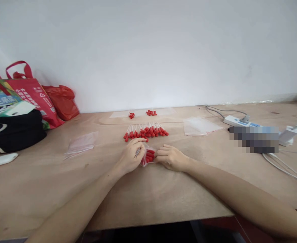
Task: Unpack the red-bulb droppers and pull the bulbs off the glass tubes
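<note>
My left hand (134,154) and my right hand (169,156) meet at the middle of the wooden table (148,195), both with fingers curled round a small clear plastic bag (149,156) that holds several red-capped pieces. Just beyond my hands lies a row of red-bulbed clear droppers (145,131). Two small heaps of loose red caps (151,112) sit farther back near the wall.
Empty clear bags lie at left (81,143) and right (199,126). Red shopping bags (34,92) and a black striped bag (11,130) stand at far left. A white power strip (236,120) with cables lies at right, beside a white adapter (288,135).
</note>
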### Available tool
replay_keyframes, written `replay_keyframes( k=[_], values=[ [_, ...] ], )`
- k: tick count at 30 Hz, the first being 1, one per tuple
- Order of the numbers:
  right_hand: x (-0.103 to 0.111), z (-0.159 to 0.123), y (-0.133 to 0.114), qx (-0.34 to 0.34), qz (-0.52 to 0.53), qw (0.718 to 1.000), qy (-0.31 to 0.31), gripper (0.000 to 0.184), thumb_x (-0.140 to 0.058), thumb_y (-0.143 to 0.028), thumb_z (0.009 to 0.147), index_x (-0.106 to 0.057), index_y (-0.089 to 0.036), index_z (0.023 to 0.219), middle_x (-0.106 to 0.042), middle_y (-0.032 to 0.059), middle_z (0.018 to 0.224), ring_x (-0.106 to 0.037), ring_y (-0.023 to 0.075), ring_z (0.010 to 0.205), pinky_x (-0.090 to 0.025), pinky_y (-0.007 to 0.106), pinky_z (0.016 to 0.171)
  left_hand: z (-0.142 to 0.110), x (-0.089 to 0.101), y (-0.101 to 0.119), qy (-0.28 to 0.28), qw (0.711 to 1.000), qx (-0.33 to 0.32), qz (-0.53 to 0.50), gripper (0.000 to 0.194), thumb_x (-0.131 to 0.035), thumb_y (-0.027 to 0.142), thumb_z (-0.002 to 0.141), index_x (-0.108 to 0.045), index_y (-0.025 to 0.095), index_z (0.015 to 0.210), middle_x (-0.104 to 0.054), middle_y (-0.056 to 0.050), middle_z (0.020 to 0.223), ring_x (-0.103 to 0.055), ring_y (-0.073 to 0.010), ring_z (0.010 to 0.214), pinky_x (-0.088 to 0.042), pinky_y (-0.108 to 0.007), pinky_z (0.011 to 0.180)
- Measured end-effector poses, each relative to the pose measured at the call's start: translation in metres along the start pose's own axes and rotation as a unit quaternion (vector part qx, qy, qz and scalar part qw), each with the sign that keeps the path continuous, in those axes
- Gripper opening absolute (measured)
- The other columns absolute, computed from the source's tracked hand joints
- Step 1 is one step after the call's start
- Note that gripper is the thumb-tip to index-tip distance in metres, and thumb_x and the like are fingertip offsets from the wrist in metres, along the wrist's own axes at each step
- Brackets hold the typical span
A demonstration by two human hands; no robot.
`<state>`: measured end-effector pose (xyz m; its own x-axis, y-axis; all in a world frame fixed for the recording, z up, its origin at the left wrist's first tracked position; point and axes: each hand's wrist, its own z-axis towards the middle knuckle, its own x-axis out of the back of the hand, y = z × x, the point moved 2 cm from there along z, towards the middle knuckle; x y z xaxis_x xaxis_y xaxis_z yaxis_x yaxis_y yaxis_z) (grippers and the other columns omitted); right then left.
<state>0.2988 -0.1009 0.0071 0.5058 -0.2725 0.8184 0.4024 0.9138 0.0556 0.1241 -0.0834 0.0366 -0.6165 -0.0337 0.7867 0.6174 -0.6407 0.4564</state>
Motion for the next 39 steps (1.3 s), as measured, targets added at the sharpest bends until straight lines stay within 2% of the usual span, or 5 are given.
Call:
replay_keyframes(
  k=[5,9,24,31,39],
  values=[
    [0.01,-0.012,0.008,-0.072,0.158,0.984,-0.028,0.019,-0.041,-0.023,0.085,-0.059,-0.016,0.082,-0.061,0.0053,0.083,-0.053,0.0112,0.075,-0.041,0.024,0.071,-0.001,0.005,-0.019,-0.109,0.993,-0.034,-0.03,0.025,-0.035,0.029,0.086,-0.048,0.021,0.105,-0.05,-0.005,0.119,-0.044,-0.0177,0.112,-0.034,-0.035,0.095],
    [0.016,-0.016,0.013,-0.183,0.205,0.961,-0.026,0.019,-0.043,-0.023,0.083,-0.061,-0.017,0.087,-0.061,0.0046,0.08,-0.055,0.0113,0.071,-0.043,0.023,0.067,-0.01,0.002,-0.028,-0.172,0.983,-0.061,-0.026,0.04,-0.049,0.032,0.079,-0.043,0.023,0.117,-0.049,-0.006,0.12,-0.045,-0.02,0.11,-0.036,-0.036,0.094],
    [0.004,-0.019,0.025,-0.307,0.328,0.891,-0.07,0.046,-0.051,-0.048,0.076,-0.055,-0.018,0.111,-0.058,-0.0015,0.067,-0.046,0.0081,0.056,-0.037,0.02,0.054,-0.018,-0.005,-0.02,-0.071,0.997,-0.007,0.018,0.023,-0.051,0.026,0.076,-0.052,0.019,0.098,-0.06,-0.002,0.084,-0.054,-0.014,0.072,-0.044,-0.028,0.067],
    [0.004,-0.009,0.02,-0.317,0.208,0.925,0.015,0.027,-0.066,-0.031,0.065,-0.061,-0.016,0.086,-0.055,0.0012,0.075,-0.048,0.0089,0.062,-0.039,0.021,0.058,-0.017,-0.005,-0.019,-0.077,0.996,-0.034,0.001,0.021,-0.053,0.027,0.075,-0.055,0.018,0.093,-0.059,-0.003,0.085,-0.053,-0.0132,0.072,-0.043,-0.026,0.067],
    [0.008,-0.005,0.019,-0.246,0.194,0.95,-0.009,0.019,-0.06,-0.025,0.072,-0.063,-0.018,0.089,-0.06,0.0025,0.077,-0.052,0.0101,0.066,-0.04,0.022,0.061,-0.017,-0.006,-0.022,-0.083,0.996,-0.026,-0.009,0.023,-0.054,0.028,0.075,-0.054,0.018,0.095,-0.057,-0.003,0.085,-0.052,-0.0134,0.073,-0.043,-0.026,0.065]
  ],
)
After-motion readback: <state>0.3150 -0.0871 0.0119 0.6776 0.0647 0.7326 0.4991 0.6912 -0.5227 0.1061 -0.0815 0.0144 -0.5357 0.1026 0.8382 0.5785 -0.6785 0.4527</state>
